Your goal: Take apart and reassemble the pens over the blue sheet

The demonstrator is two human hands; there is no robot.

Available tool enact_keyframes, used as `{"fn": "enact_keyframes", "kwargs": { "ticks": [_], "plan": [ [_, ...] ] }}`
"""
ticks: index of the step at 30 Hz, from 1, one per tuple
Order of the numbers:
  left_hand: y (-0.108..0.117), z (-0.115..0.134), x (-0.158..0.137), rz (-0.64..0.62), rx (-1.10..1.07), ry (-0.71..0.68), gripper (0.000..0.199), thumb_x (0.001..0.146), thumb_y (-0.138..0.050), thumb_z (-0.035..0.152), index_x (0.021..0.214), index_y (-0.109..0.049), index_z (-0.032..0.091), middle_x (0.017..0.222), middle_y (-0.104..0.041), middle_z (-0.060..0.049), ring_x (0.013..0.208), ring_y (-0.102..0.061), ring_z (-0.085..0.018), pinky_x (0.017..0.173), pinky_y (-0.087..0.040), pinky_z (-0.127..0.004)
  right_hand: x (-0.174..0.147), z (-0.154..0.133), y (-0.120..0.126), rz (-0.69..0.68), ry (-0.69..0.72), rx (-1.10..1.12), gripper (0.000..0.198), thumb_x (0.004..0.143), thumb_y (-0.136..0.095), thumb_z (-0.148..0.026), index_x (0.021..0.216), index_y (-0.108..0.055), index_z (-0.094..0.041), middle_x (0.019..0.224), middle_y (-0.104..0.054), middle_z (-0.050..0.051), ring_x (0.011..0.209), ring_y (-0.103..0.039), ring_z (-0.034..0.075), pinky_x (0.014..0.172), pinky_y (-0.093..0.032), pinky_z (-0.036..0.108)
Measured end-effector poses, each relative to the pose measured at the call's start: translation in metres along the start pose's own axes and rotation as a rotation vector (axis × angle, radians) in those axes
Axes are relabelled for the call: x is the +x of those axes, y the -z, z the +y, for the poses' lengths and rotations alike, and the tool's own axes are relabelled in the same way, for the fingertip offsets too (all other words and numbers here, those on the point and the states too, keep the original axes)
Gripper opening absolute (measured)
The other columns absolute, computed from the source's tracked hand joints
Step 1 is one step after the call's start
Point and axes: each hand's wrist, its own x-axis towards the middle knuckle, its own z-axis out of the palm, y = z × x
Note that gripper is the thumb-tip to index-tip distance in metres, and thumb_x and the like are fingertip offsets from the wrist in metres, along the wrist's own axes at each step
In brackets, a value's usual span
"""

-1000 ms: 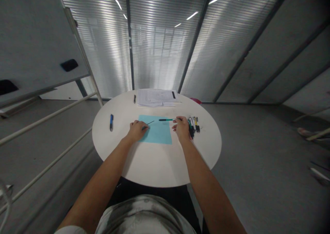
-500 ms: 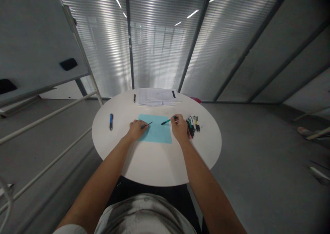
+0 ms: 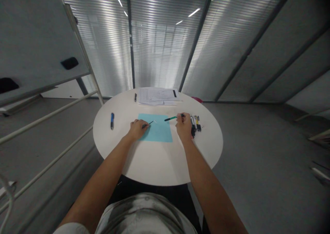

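Note:
My left hand (image 3: 137, 129) rests over the left side of a light-blue sheet of paper (image 3: 157, 134), its fingers closed on a slim dark pen (image 3: 147, 124) with a thin tip pointing right. A small whitish mark shows by that tip; what it is I cannot make out. Above the sheet's right edge, my right hand (image 3: 183, 128) pinches a green-and-black marker (image 3: 170, 118), whose dark end points left over the paper. Just right of this hand lies a group of several markers (image 3: 198, 123), partly hidden behind it.
A round white table (image 3: 160, 165) carries everything. On its left lies a blue-and-black pen (image 3: 112, 121). Toward the back are a small dark pen (image 3: 135, 97) and a stack of printed papers (image 3: 157, 97). A whiteboard on a frame (image 3: 38, 38) stands at left.
My right hand has moved a little to the right with the marker, drawing it toward the sheet's right edge. My left hand stays almost in place. A whitish mark now shows by its pen tip.

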Motion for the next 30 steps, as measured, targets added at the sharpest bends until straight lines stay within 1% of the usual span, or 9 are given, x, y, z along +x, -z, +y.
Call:
{"fn": "enact_keyframes", "kwargs": {
  "ticks": [3, 6, 11, 15, 20, 23, 25, 27, 30],
  "plan": [
    [-0.001, -0.002, 0.001, 0.041, 0.103, -0.073, 0.017, 0.073, -0.063, 0.037, 0.08, -0.074, 0.026, 0.093, -0.07, -0.008, 0.097, -0.056, -0.029, 0.089, -0.037, -0.04, -0.002, 0.003, -0.003, -0.06, 0.007, -0.019, 0.028, 0.086, -0.048, -0.046, 0.1, -0.05, -0.022, 0.083, -0.062, 0.0, 0.051, -0.052, 0.01, 0.055, -0.04, 0.023],
    [-0.002, -0.003, 0.002, 0.077, 0.124, -0.099, 0.018, 0.076, -0.061, 0.035, 0.083, -0.074, 0.026, 0.094, -0.07, -0.009, 0.093, -0.058, -0.028, 0.087, -0.039, -0.039, -0.006, 0.003, -0.007, -0.161, 0.074, -0.222, 0.02, 0.085, -0.051, -0.036, 0.1, -0.052, -0.022, 0.089, -0.064, 0.002, 0.06, -0.056, 0.013, 0.06, -0.041, 0.025],
    [0.0, 0.002, 0.002, 0.069, -0.031, -0.044, 0.013, 0.071, -0.067, 0.033, 0.081, -0.074, 0.027, 0.092, -0.071, -0.006, 0.097, -0.059, -0.027, 0.086, -0.042, -0.036, -0.014, -0.001, -0.011, -0.363, 0.158, -0.598, 0.02, 0.083, -0.051, -0.024, 0.102, -0.054, -0.023, 0.092, -0.064, 0.004, 0.08, -0.058, 0.019, 0.068, -0.039, 0.029],
    [0.001, 0.008, 0.001, 0.05, -0.154, 0.034, 0.011, 0.066, -0.071, 0.032, 0.075, -0.073, 0.026, 0.088, -0.072, -0.005, 0.095, -0.06, -0.026, 0.084, -0.045, -0.035, -0.018, -0.002, -0.01, -0.473, 0.252, -0.75, 0.017, 0.081, -0.054, -0.022, 0.097, -0.057, -0.022, 0.096, -0.063, 0.007, 0.092, -0.054, 0.023, 0.074, -0.038, 0.031],
    [0.001, 0.008, 0.002, 0.05, -0.182, 0.048, 0.011, 0.068, -0.07, 0.033, 0.074, -0.072, 0.024, 0.084, -0.072, -0.006, 0.093, -0.062, -0.025, 0.082, -0.048, -0.033, -0.019, 0.0, -0.01, -0.478, 0.3, -0.764, 0.015, 0.081, -0.055, -0.022, 0.095, -0.061, -0.022, 0.099, -0.061, 0.008, 0.095, -0.052, 0.024, 0.079, -0.038, 0.032],
    [-0.001, 0.006, 0.003, 0.014, -0.079, -0.061, 0.014, 0.072, -0.066, 0.033, 0.08, -0.073, 0.023, 0.089, -0.072, -0.005, 0.092, -0.062, -0.023, 0.088, -0.046, -0.034, -0.018, -0.001, -0.011, -0.419, 0.328, -0.713, 0.017, 0.083, -0.055, -0.022, 0.098, -0.062, -0.021, 0.103, -0.06, 0.008, 0.097, -0.051, 0.024, 0.082, -0.038, 0.033],
    [-0.003, 0.005, 0.003, -0.007, 0.002, -0.153, 0.018, 0.076, -0.062, 0.032, 0.086, -0.073, 0.023, 0.093, -0.072, -0.004, 0.091, -0.062, -0.021, 0.091, -0.044, -0.033, -0.018, -0.002, -0.013, -0.414, 0.365, -0.639, 0.018, 0.086, -0.053, -0.025, 0.101, -0.061, -0.021, 0.104, -0.061, 0.008, 0.098, -0.051, 0.023, 0.085, -0.037, 0.034],
    [-0.005, 0.005, 0.003, -0.017, 0.047, -0.203, 0.021, 0.079, -0.059, 0.032, 0.091, -0.072, 0.022, 0.094, -0.072, -0.003, 0.091, -0.062, -0.02, 0.09, -0.044, -0.032, -0.019, -0.004, -0.016, -0.467, 0.409, -0.561, 0.02, 0.089, -0.051, -0.029, 0.103, -0.062, -0.02, 0.102, -0.063, 0.007, 0.097, -0.052, 0.022, 0.087, -0.037, 0.033],
    [-0.009, 0.005, 0.002, -0.039, 0.043, -0.21, 0.023, 0.08, -0.059, 0.033, 0.095, -0.071, 0.021, 0.094, -0.072, -0.003, 0.09, -0.061, -0.018, 0.084, -0.046, -0.029, -0.025, -0.009, -0.021, -0.576, 0.471, -0.488, 0.023, 0.092, -0.048, -0.034, 0.107, -0.062, -0.023, 0.099, -0.066, 0.005, 0.097, -0.053, 0.02, 0.086, -0.035, 0.032]
  ]
}}
